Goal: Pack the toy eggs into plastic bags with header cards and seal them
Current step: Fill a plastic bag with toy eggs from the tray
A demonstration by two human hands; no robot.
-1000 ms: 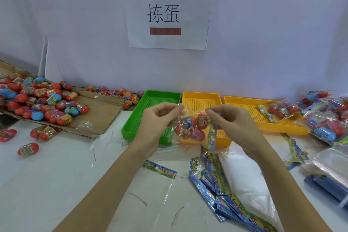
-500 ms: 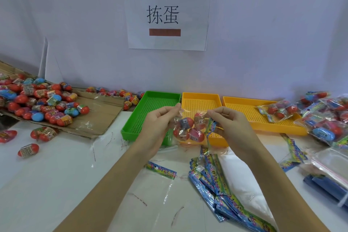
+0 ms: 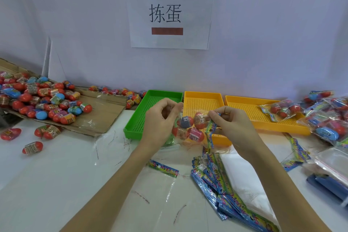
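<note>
A clear plastic bag [image 3: 189,128] with several red and blue toy eggs inside hangs in the air between my two hands, in front of the green and yellow trays. My left hand [image 3: 162,118] pinches the bag's left top edge. My right hand [image 3: 231,124] pinches the right edge together with the colourful header card [image 3: 210,133], which hangs down edge-on. An empty bag with a header card [image 3: 163,168] lies flat on the white table below my left forearm.
Loose toy eggs [image 3: 43,100] are heaped on flattened cardboard [image 3: 105,117] at the left. A green tray [image 3: 137,120] and two yellow trays [image 3: 243,107] stand at the back. Packed bags [image 3: 327,118] pile up at the right. A stack of header-card bags [image 3: 222,184] lies near my right arm.
Both hands have lowered slightly with the bag of eggs. My right hand has turned the header card so that it hangs more downward.
</note>
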